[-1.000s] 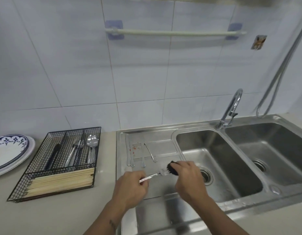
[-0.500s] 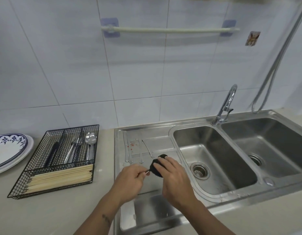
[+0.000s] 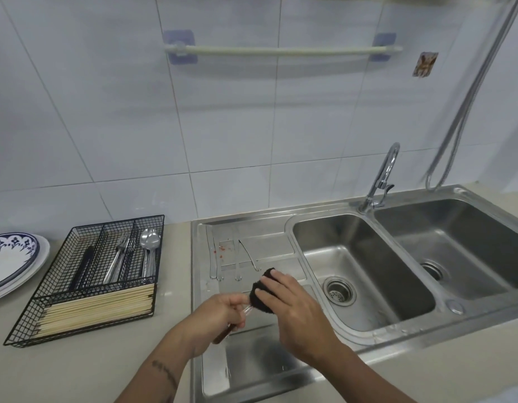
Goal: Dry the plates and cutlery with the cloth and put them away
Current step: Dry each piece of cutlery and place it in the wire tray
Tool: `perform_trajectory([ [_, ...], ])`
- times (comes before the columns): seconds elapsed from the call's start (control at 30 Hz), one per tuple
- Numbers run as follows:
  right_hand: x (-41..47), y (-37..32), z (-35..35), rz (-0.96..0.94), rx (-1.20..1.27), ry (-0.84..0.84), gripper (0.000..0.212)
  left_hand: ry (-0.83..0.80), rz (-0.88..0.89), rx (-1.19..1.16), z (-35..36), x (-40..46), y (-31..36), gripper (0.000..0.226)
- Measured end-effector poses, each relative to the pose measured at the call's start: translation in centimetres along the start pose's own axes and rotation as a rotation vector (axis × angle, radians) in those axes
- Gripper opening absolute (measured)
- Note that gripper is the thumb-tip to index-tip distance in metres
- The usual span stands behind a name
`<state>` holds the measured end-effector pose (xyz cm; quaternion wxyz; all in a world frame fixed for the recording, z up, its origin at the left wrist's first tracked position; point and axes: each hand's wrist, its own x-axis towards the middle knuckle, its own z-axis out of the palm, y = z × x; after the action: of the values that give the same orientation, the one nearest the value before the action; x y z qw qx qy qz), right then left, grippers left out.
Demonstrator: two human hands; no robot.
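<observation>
**Q:** What are you holding, and where is it?

**A:** A piece of cutlery [image 3: 246, 311], probably a fork, though its head is hidden. It sits above the steel draining board [image 3: 269, 248], just left of the sink basin [image 3: 368, 274]. My left hand [image 3: 215, 317] has a closed grip on the handle. My right hand [image 3: 295, 312] has a closed grip on a dark cloth [image 3: 259, 295], which is bunched around the cutlery's working end.

**Q:** How should the drying go?

**A:** I think I should keep the handle steady, pinch the cloth firmly and draw it along the metal, turning the piece so every side is wiped. If there are tines, they could snag the cloth, so a slow pull seems wise.

**Q:** What lies around you?

**A:** More cutlery [image 3: 237, 263] lies on the draining board beyond my hands, apparently not yet dried. On the counter [image 3: 106, 367] to the left is a black wire cutlery tray [image 3: 63, 324] holding spoons [image 3: 149, 245], other utensils and chopsticks [image 3: 97, 308]. Stacked plates [image 3: 10, 263] sit further left.
</observation>
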<state>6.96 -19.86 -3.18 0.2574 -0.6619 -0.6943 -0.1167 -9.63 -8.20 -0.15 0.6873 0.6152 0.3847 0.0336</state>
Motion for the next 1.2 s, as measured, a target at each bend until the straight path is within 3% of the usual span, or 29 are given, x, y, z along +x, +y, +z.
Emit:
perform_trajectory([
  [0.1, -0.5, 1.0, 0.2, 0.184, 0.001, 0.023, 0.054, 0.042, -0.014, 0.107, 0.4, 0.4, 0.5, 0.046],
  [0.23, 0.3, 0.0, -0.4, -0.003, -0.03, -0.028, 0.049, 0.178, -0.01, 0.063, 1.0, 1.1, 0.3, 0.041],
  [0.33, 1.0, 0.7, -0.3, 0.098, -0.023, -0.048, 0.059, 0.281, 0.035, 0.125, 1.5, 1.3, 0.4, 0.028],
  [0.4, 1.3, 0.5, -0.2, 0.151, 0.007, -0.034, 0.061, 0.302, 0.1, 0.176, 1.8, 1.3, 0.6, 0.019],
  [0.53, 1.5, 0.2, -0.1, -0.025, -0.065, -0.028, 0.049, 0.289, 0.149, 0.2, 1.5, 1.5, 0.7, 0.022],
  [0.67, 2.0, 3.0, -0.5, 0.297, 0.002, 0.041, 0.059, 0.328, 0.142, 0.151, 1.4, 1.5, 0.1, 0.022],
  [0.8, 2.8, 2.4, -1.8, 0.288, 0.024, 0.117, 0.054, 0.454, 0.146, 0.09, 1.3, 2.0, 0.0, 0.012],
  [0.9, 3.1, 0.5, -1.6, 0.269, 0.022, 0.101, 0.053, 0.554, 0.142, -0.043, 1.7, 2.4, 1.3, 0.009],
  [1.0, 3.1, -0.9, -0.8, 0.272, 0.042, 0.095, 0.056, 0.598, 0.133, -0.281, 2.1, 3.0, 3.0, 0.02],
  [1.13, 2.3, -1.3, 0.7, 0.253, 0.008, 0.023, 0.069, 0.542, 0.14, -0.599, 2.4, 3.0, 4.5, 0.024],
  [1.2, 1.8, -0.4, 1.0, 0.289, -0.011, 0.003, 0.072, 0.53, 0.123, -0.651, 2.1, 2.8, 4.4, 0.023],
])
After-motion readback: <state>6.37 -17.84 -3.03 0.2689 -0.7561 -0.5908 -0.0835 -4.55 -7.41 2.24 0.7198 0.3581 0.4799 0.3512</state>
